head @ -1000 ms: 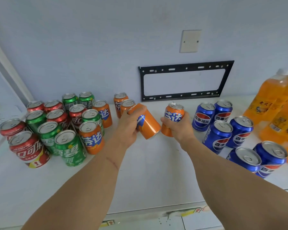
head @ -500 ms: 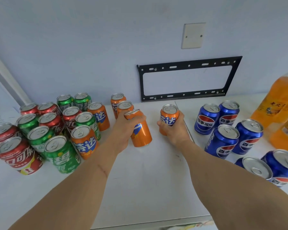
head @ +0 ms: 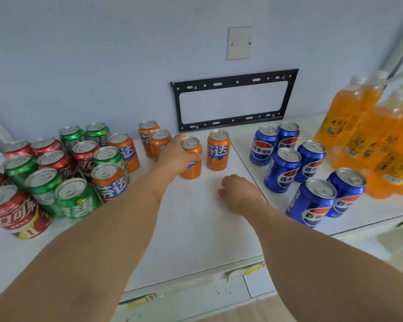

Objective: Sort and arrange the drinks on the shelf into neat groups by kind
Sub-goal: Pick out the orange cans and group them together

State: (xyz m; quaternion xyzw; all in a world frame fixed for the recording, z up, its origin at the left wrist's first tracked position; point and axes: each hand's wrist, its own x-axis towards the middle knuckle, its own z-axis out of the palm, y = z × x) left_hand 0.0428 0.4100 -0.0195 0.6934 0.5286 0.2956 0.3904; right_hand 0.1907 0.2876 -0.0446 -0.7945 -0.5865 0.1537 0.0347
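My left hand (head: 176, 154) grips an orange Fanta can (head: 191, 159) that stands upright on the white shelf (head: 191, 228). Just to its right stands a second orange can (head: 218, 150), free of my hands. My right hand (head: 239, 194) hovers low over the shelf in front of that can, fingers loosely curled and holding nothing. Two more orange cans (head: 157, 141) stand behind my left hand. At the left, red cola cans (head: 12, 212), green Sprite cans (head: 76, 198) and two orange cans (head: 109, 182) are mixed together. Several blue Pepsi cans (head: 282, 170) stand at the right.
Orange juice bottles (head: 349, 119) stand at the far right. A black metal bracket (head: 233, 101) leans on the back wall under a white wall plate (head: 239, 43). The shelf's front edge (head: 196, 273) runs below my forearms.
My left hand has set its tilted orange can upright on the shelf and still grips it. My right hand has let go of the other orange can and drawn back toward me.
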